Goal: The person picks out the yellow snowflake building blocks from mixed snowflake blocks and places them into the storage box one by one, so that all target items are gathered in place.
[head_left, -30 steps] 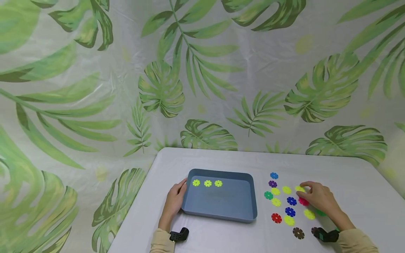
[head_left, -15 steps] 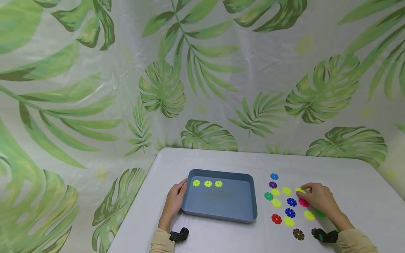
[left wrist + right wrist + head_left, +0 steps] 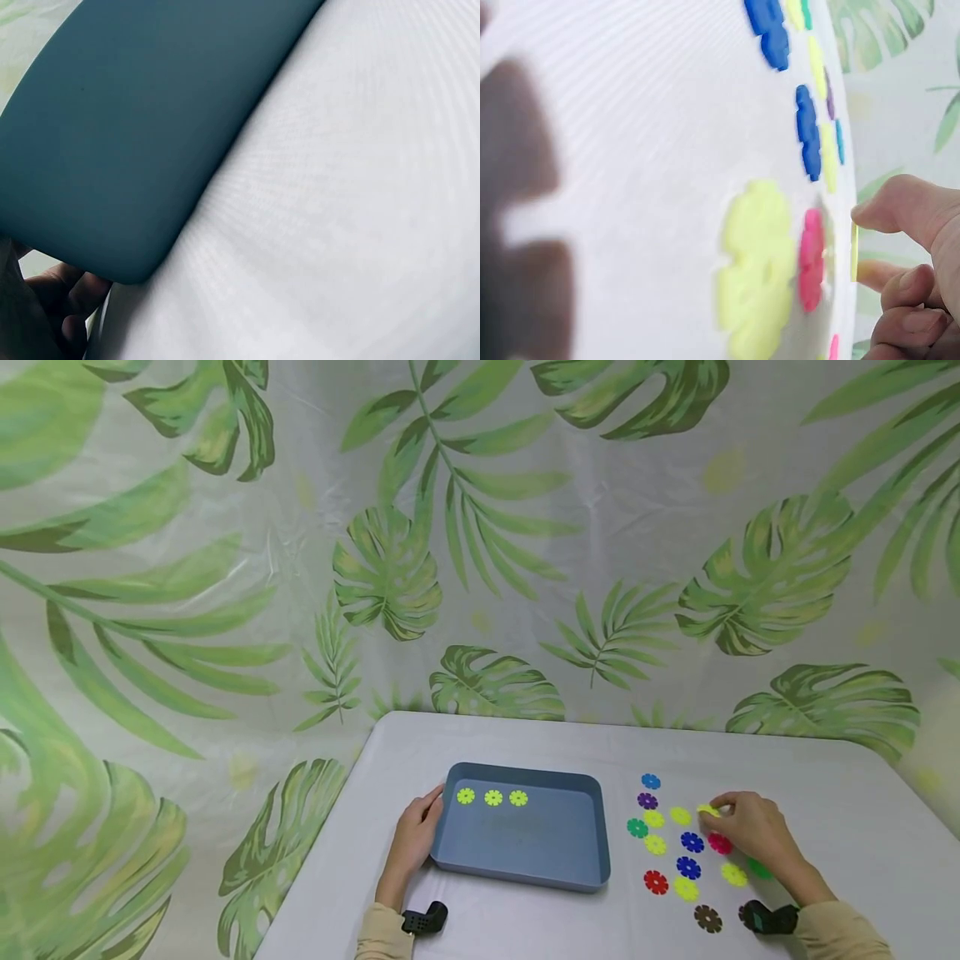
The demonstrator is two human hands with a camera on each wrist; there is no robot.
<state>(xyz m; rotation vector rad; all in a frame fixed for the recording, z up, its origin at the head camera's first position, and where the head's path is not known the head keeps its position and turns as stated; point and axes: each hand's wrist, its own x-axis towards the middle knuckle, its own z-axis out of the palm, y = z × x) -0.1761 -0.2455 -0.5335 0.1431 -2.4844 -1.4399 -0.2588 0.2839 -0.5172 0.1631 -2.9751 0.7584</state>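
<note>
My left hand [image 3: 415, 835] grips the left side of a blue-grey tray [image 3: 525, 864], whose wall [image 3: 142, 135] fills much of the left wrist view. Three yellow snowflake discs [image 3: 492, 797] lie in a row in the tray near its far wall. Over on the right, my right hand [image 3: 753, 828] pinches another yellow snowflake disc [image 3: 854, 253] between thumb and index finger. That disc appears edge-on in the right wrist view, just off the table. Below those fingertips lies a pink disc [image 3: 719, 843], with a yellow disc [image 3: 757, 270] nearer the wrist.
Several loose discs spread over the table right of the tray, among them a red disc [image 3: 656, 882], a green disc [image 3: 637, 828], a purple disc [image 3: 647, 801] and a brown disc [image 3: 708, 918]. A leaf-patterned curtain [image 3: 487, 568] hangs behind the white table [image 3: 480, 739].
My right hand has shifted slightly left, and the yellow disc is now pinched in its fingertips. The left hand and the tray have stayed in place.
</note>
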